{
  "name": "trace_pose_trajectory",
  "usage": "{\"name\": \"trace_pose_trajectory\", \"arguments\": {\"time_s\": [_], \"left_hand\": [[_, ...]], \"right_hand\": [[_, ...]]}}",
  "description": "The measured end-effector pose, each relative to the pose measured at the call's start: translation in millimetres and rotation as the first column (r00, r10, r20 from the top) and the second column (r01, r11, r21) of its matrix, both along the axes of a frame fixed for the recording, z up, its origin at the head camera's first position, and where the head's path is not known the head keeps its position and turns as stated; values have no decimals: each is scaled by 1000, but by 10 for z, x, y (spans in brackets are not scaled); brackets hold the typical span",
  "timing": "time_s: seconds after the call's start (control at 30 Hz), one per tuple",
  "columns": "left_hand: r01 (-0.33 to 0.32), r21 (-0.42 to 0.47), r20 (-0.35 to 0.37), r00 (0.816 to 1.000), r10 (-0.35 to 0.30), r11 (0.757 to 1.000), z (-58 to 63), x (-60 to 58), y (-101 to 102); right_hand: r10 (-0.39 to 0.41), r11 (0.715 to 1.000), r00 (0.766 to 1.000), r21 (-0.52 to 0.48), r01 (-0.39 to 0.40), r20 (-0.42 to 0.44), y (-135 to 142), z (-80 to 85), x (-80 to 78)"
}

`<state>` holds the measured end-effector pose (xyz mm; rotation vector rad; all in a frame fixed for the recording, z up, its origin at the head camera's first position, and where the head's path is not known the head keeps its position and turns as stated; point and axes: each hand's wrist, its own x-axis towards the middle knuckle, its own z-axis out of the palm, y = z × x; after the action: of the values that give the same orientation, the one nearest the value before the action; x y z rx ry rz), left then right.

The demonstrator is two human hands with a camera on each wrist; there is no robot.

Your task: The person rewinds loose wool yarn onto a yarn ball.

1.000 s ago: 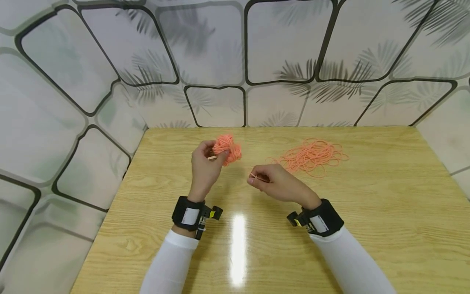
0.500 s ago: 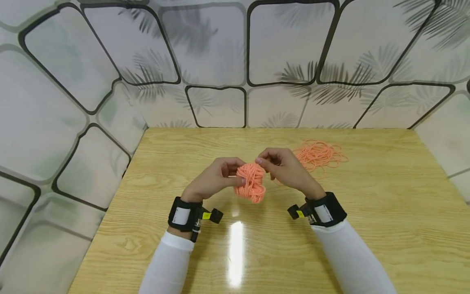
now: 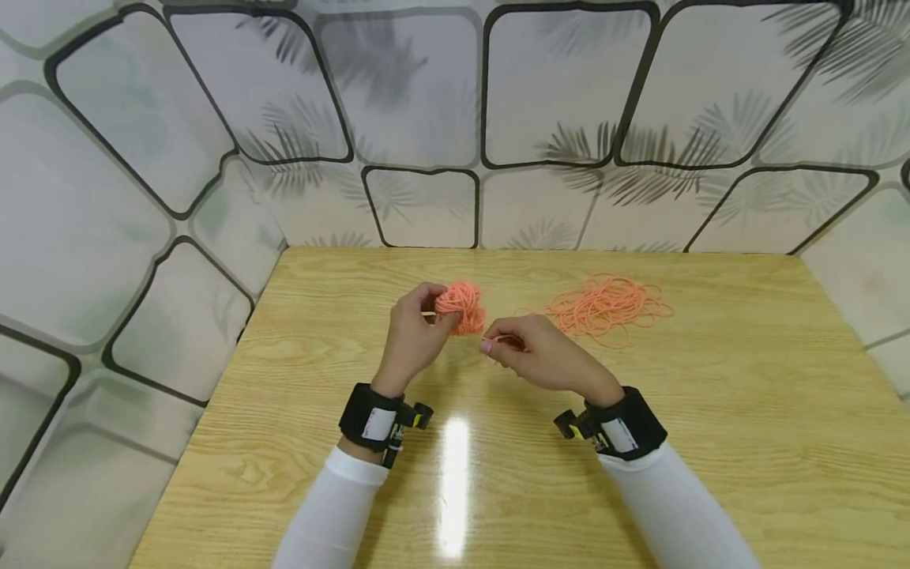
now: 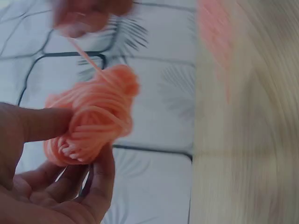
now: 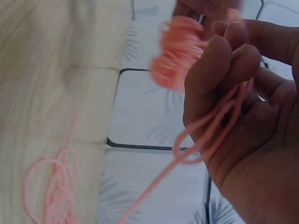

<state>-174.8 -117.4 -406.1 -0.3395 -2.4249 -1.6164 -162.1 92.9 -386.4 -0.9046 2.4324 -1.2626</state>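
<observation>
A coral ball of yarn [image 3: 464, 307] is held between the thumb and fingers of my left hand [image 3: 415, 338], raised over the table. In the left wrist view the wound strands of the ball [image 4: 93, 116] show, and one strand runs from it up to my other hand. Just right of the ball, my right hand [image 3: 543, 352] pinches the yarn. The right wrist view shows a loop of yarn strand [image 5: 205, 135] passing through the curled fingers, its tail trailing down toward the loose heap. That tangled heap of yarn [image 3: 604, 304] lies on the table behind my right hand.
The wooden table [image 3: 746, 411] runs back to a wall [image 3: 540, 205] with a stone and fern pattern. A bright light reflection crosses the tabletop between my forearms. Each wrist wears a black strap with a small camera.
My left hand swung the ball in toward the right hand, tipping it, then back out to the left and away. The right hand rose to the ball, then came back down, still pinching the yarn.
</observation>
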Motion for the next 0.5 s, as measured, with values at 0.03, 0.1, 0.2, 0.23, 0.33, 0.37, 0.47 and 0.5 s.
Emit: {"name": "trace_pose_trajectory", "arguments": {"time_s": [0.03, 0.1, 0.2, 0.23, 0.33, 0.37, 0.47, 0.5], "left_hand": [[3, -69, 0, 1000, -3, 998, -6, 8, 4], [42, -149, 35, 999, -37, 988, -5, 25, 11], [170, -189, 126, 981, -148, 967, 9, 40, -1], [222, -186, 161, 968, -193, 957, 17, 42, -12], [418, -108, 263, 887, -379, 902, 31, 36, -57], [487, -61, 289, 844, -452, 871, 35, 31, -73], [653, 130, 327, 682, -654, 746, 40, 17, -122], [687, 194, 316, 632, -708, 700, 42, 15, -139]], "right_hand": [[-3, 1000, 1000, 4, 3, -17, 17, 29, 1], [-19, 1000, 998, 6, 20, -55, 53, 80, -7], [-44, 999, 995, -5, 44, -87, 102, 147, -28], [-50, 999, 994, -9, 49, -93, 114, 166, -38], [-57, 998, 994, -29, 54, -90, 144, 204, -64], [-54, 998, 995, -42, 51, -85, 150, 213, -74], [-56, 994, 997, -94, 51, -52, 161, 223, -105], [-57, 992, 998, -115, 53, -39, 163, 223, -112]]}}
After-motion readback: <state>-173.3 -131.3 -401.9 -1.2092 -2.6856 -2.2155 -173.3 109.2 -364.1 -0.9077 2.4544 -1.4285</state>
